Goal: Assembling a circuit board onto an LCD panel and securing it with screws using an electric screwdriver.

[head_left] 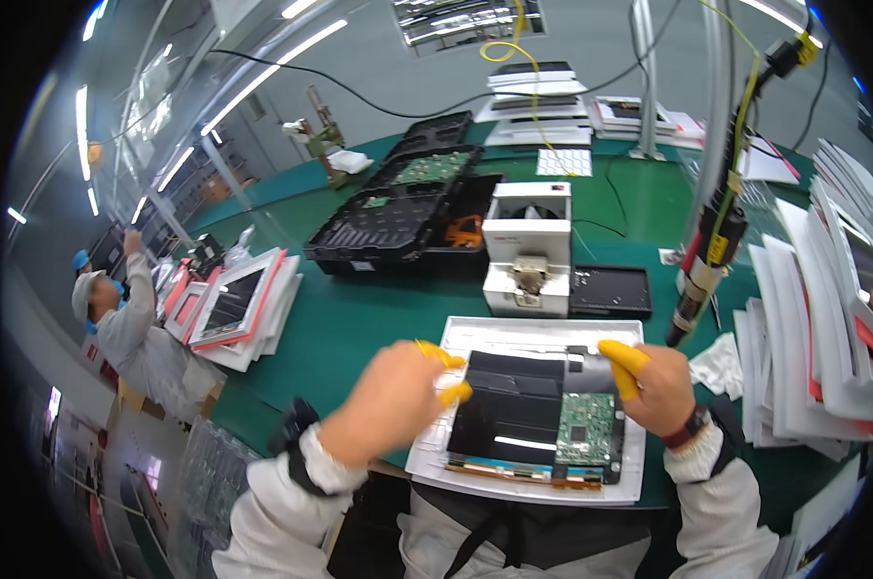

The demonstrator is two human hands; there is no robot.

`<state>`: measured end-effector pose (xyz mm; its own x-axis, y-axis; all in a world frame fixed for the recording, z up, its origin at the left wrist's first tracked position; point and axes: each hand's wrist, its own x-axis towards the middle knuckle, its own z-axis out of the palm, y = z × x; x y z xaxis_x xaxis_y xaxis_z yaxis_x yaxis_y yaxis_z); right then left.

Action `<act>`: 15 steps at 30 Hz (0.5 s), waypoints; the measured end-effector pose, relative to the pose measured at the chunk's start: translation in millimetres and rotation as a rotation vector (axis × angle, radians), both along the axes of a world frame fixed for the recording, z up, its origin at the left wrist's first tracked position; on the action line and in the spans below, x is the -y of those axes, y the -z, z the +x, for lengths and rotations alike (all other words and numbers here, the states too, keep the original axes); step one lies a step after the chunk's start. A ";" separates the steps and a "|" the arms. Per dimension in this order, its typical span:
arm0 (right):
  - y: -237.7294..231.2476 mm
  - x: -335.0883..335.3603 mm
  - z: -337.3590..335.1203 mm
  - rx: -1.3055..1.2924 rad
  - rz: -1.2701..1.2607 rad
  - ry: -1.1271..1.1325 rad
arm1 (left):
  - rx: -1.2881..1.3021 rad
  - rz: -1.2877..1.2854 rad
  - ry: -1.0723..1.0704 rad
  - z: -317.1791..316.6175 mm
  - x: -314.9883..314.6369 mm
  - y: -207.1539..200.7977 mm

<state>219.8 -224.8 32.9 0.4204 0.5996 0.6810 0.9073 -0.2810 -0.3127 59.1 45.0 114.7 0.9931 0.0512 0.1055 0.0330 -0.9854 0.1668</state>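
Observation:
A dark display panel (pixel 506 405) with a green circuit board (pixel 587 430) on its right part lies in a white foam tray (pixel 622 490) in front of me. My left hand (pixel 388 398) is over the tray's left side, its yellow-covered thumb and finger apart beside the panel's upper left edge. At the upper right corner is my right hand (pixel 660 386); its yellow-covered fingers are stretched toward the panel's edge, tips apart. Nothing shows held in either hand. A copper-coloured strip (pixel 514 475) runs along the panel's near edge.
Behind the tray stand a white box-shaped device (pixel 528 241) and a small black tray (pixel 610 289). A powered screwdriver (pixel 702 280) hangs at right near a white cloth (pixel 716 367) and stacked foam trays (pixel 793 328). Black cases (pixel 369 232) lie farther back. A co-worker (pixel 128 309) is at left.

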 end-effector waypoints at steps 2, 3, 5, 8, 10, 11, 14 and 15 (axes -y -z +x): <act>1.7 4.5 1.5 -0.040 0.035 0.003 | -0.017 0.070 -0.165 26.2 -50.4 -16.8; 4.4 2.3 4.7 -0.034 0.046 -0.004 | -0.006 0.120 -0.245 41.8 -85.1 -17.4; 10.2 -6.8 11.9 -0.027 0.037 -0.008 | 0.031 0.206 -0.428 64.7 -152.1 -26.6; 20.3 -7.7 20.5 -0.040 -0.078 -0.013 | 0.060 0.166 -0.522 107.2 -233.4 -20.9; 19.2 -5.4 22.9 -0.053 -0.149 -0.009 | 0.089 0.119 -0.582 134.5 -267.3 -15.7; 18.0 -5.5 25.0 -0.055 -0.152 0.005 | 0.106 0.122 -0.551 147.3 -282.6 -13.9; 19.4 -1.8 29.2 -0.059 -0.203 0.004 | 0.099 0.053 -0.568 190.2 -321.9 -1.9; 18.0 -0.6 29.0 -0.067 -0.213 0.016 | 0.089 0.028 -0.579 200.3 -339.3 1.1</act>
<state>248.9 -224.2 14.8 0.4710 0.7195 0.5104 0.8815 -0.3614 -0.3040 259.4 384.3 113.6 0.7916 0.5784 0.1970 0.5541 -0.8154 0.1676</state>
